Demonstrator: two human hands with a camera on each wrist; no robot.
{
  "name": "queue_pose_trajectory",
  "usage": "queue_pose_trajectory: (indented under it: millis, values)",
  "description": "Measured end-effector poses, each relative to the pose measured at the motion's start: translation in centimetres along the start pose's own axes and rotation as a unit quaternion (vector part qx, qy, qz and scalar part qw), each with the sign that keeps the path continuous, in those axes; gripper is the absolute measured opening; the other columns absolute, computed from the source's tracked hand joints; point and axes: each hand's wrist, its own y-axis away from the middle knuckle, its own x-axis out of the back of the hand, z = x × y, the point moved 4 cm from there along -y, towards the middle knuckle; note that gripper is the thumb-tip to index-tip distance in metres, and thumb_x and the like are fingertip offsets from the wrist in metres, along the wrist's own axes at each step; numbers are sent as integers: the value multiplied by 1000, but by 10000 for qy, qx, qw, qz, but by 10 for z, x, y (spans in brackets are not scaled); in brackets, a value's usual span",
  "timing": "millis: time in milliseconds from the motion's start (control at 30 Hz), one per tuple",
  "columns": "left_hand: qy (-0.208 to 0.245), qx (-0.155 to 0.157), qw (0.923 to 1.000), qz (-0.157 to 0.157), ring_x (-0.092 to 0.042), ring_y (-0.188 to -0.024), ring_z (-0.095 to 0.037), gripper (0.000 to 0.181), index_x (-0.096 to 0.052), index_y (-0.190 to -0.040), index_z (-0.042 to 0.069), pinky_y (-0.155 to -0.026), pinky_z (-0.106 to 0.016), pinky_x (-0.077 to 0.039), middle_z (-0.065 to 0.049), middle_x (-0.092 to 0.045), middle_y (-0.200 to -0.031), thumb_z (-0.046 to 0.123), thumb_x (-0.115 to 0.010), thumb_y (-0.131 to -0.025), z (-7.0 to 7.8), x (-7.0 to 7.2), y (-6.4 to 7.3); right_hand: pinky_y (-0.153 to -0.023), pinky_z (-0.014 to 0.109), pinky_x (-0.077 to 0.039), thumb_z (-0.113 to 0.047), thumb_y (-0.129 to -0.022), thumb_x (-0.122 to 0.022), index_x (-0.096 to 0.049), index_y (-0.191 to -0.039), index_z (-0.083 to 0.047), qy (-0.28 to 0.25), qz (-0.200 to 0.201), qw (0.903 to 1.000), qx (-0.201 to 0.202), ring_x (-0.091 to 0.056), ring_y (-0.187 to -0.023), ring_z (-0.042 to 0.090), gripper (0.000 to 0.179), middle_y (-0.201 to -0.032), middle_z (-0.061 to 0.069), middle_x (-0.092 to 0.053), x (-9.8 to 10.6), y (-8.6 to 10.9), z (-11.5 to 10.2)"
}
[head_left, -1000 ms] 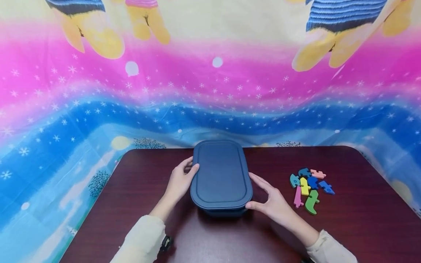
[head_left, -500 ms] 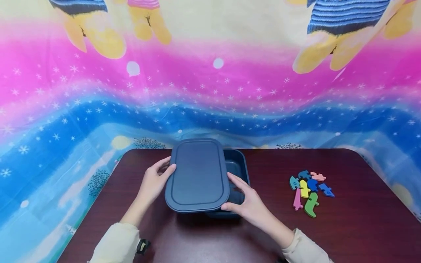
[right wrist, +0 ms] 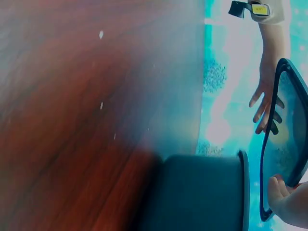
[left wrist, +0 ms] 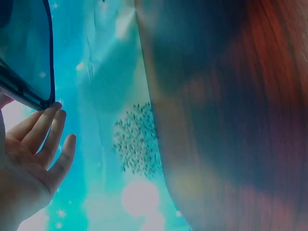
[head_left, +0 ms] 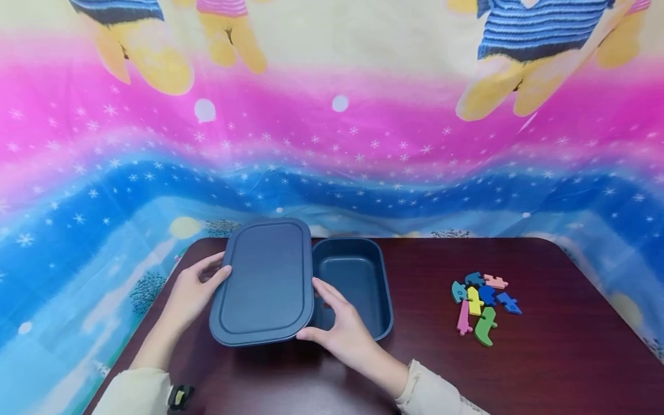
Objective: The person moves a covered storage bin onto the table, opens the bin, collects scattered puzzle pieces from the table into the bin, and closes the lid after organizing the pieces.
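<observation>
My left fingers (head_left: 209, 263) and right fingers (head_left: 332, 292) grip the lid (head_left: 263, 280) by both long sides, length pointing forward; the open box (head_left: 358, 279) lies on the right fingers' side.

Reddish-brown table (head_left: 570, 346); on it, blue container (head_left: 358, 282), multicoloured puzzle pieces (head_left: 474, 301).

The head view looks forward and down over the table (head_left: 550, 374). Both wrist views, close and sideways, share the lid (head_left: 266, 282) — seemingly just a corner in the left.
</observation>
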Motion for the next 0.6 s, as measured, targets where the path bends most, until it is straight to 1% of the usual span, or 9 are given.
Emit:
queue_pose_trajectory:
  millis: [100, 200, 267, 367, 467, 533, 600]
  values:
    - [-171, 23, 9998, -106, -63, -113, -37, 63, -47, -149, 11, -85, -50, -53, -21, -57, -135, 51, -53, -100, -8, 10, 5, -96, 38, -48, -29, -79, -85, -40, -152, -11, 5, -61, 10000, -56, -55, -115, 20, 87, -151, -1, -43, -13, -1, -3]
    - [-425, 53, 9989, -186, -61, -115, -39, 64, -45, -150, 10, -88, -54, -51, -23, -55, -137, 50, -52, -100, -16, 22, 10, -95, 35, -49, -29, -80, -85, -40, -152, -9, -42, -136, 9999, -44, -55, -113, 19, 88, -152, 1, -43, -28, -3, -6]
    - [-566, 93, 9981, -234, -60, -116, -41, 65, -45, -150, 10, -90, -57, -49, -23, -55, -138, 51, -51, -101, -22, 28, 12, -96, 35, -48, -29, -80, -85, -40, -152, -9, -78, -155, 9998, -43, -55, -113, 18, 87, -152, 2, -42, -37, -4, -7]
    - [-695, 173, 9969, -312, -59, -116, -42, 67, -43, -150, 9, -91, -59, -47, -25, -54, -138, 52, -52, -100, -33, 33, 13, -98, 35, -48, -28, -80, -85, -39, -152, -9, -140, -173, 9997, -64, -54, -119, 17, 87, -153, 5, -41, -49, -7, -7]
    - [-777, 233, 9961, -361, -58, -117, -44, 68, -42, -150, 5, -91, -60, -46, -27, -54, -137, 50, -52, -100, -45, 37, 13, -99, 33, -48, -28, -81, -85, -39, -152, -7, -166, -259, 9993, -226, -53, -122, 16, 88, -154, 6, -40, -64, -11, -6]
    - [-829, 217, 9955, -396, -58, -116, -45, 68, -41, -150, 2, -91, -61, -46, -29, -53, -137, 48, -53, -101, -52, 41, 12, -98, 32, -48, -28, -80, -85, -39, -152, -6, -170, -284, 9988, -369, -54, -120, 16, 88, -153, 6, -40, -73, -14, -5]
    - [-902, 160, 9947, -469, -58, -115, -46, 67, -41, -149, -2, -90, -60, -47, -31, -53, -135, 45, -52, -102, -59, 44, 12, -96, 30, -48, -26, -78, -87, -41, -150, -5, -128, -210, 9985, -490, -56, -115, 14, 88, -152, 4, -43, -81, -17, -5]
